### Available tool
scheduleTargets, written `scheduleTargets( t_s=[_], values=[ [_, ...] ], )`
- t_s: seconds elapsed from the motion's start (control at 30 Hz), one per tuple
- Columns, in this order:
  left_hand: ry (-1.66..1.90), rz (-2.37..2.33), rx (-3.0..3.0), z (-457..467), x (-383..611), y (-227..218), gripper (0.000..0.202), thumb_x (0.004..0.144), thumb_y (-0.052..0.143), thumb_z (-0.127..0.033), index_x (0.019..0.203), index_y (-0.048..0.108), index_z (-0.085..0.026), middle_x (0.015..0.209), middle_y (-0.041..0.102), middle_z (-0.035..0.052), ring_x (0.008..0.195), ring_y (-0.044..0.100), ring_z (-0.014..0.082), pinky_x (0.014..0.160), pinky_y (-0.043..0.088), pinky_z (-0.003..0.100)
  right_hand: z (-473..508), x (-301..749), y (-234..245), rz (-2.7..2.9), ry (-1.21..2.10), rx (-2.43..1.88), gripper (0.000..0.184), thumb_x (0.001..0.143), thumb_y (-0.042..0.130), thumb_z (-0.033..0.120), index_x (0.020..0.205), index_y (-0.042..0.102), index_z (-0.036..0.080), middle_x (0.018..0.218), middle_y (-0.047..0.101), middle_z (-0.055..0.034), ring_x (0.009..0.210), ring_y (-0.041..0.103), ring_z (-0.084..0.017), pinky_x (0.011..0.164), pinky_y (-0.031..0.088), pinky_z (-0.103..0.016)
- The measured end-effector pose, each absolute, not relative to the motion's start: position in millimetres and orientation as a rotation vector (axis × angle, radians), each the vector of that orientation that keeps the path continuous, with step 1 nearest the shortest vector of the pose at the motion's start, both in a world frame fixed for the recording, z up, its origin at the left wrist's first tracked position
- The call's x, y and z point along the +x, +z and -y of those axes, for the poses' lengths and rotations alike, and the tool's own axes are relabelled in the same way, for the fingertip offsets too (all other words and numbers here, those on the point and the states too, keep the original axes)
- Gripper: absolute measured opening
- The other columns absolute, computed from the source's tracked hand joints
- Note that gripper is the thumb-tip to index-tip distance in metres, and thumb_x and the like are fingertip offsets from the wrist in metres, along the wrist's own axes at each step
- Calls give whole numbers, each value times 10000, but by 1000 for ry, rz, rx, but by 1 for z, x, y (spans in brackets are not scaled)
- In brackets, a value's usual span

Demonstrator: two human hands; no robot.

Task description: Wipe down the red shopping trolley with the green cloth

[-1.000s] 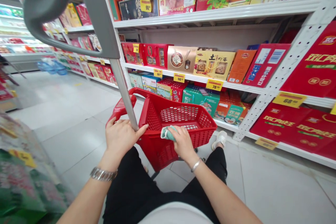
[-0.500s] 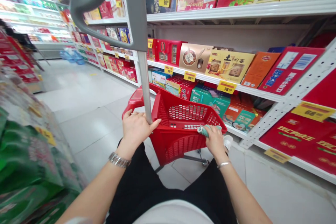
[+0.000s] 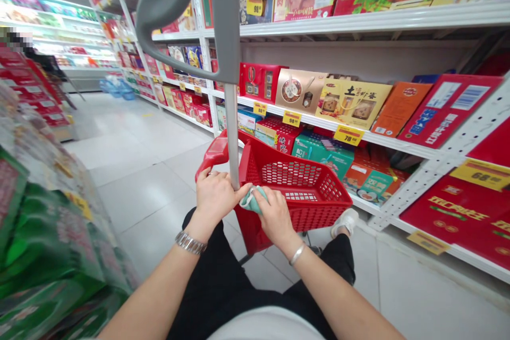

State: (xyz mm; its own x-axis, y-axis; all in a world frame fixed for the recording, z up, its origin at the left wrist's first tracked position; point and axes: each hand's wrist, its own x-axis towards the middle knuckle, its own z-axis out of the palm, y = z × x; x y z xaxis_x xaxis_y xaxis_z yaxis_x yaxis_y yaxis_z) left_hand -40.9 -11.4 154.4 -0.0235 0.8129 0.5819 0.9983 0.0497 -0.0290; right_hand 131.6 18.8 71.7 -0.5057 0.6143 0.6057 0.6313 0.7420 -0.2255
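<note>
A red plastic shopping basket on wheels stands in front of my legs, its inside bare where I can see it. From its left end rises a metal pole topped by a grey loop handle. My left hand is closed over the red end of the basket beside the pole's foot; its fingertips are hidden. Close by, my right hand grips a crumpled pale green cloth against the near rim, right next to my left thumb.
White shelving with boxed goods and yellow price tags runs along the right. Green packages are stacked close on my left. Down the tiled aisle are blue wrapped bottles and, at far left, a person partly hidden by red boxes.
My right hand has slid left along the basket's near rim with the cloth, from the right corner to beside my left hand. My left hand keeps its hold.
</note>
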Motion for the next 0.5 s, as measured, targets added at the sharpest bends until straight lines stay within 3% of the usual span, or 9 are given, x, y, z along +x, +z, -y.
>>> scheduleTargets(
  t_s=[0.23,0.5],
  values=[
    [-481,1879,-1786,16,-50,157,619,900,435,-680,833,766,-162,793,767,140,845,702,310,956,393,463,-42,177,20,2155,-279,-957,540,912,444,35,1403,571,222,1296,603,-148,1138,498,-282,1011,411,-489],
    [-502,1939,-1794,18,-52,159,626,869,469,-696,842,770,-147,788,758,161,858,697,323,930,390,462,-69,247,8,2241,-263,-1097,552,833,489,57,1350,616,201,1250,641,-135,1107,538,-271,992,441,-436]
  ],
)
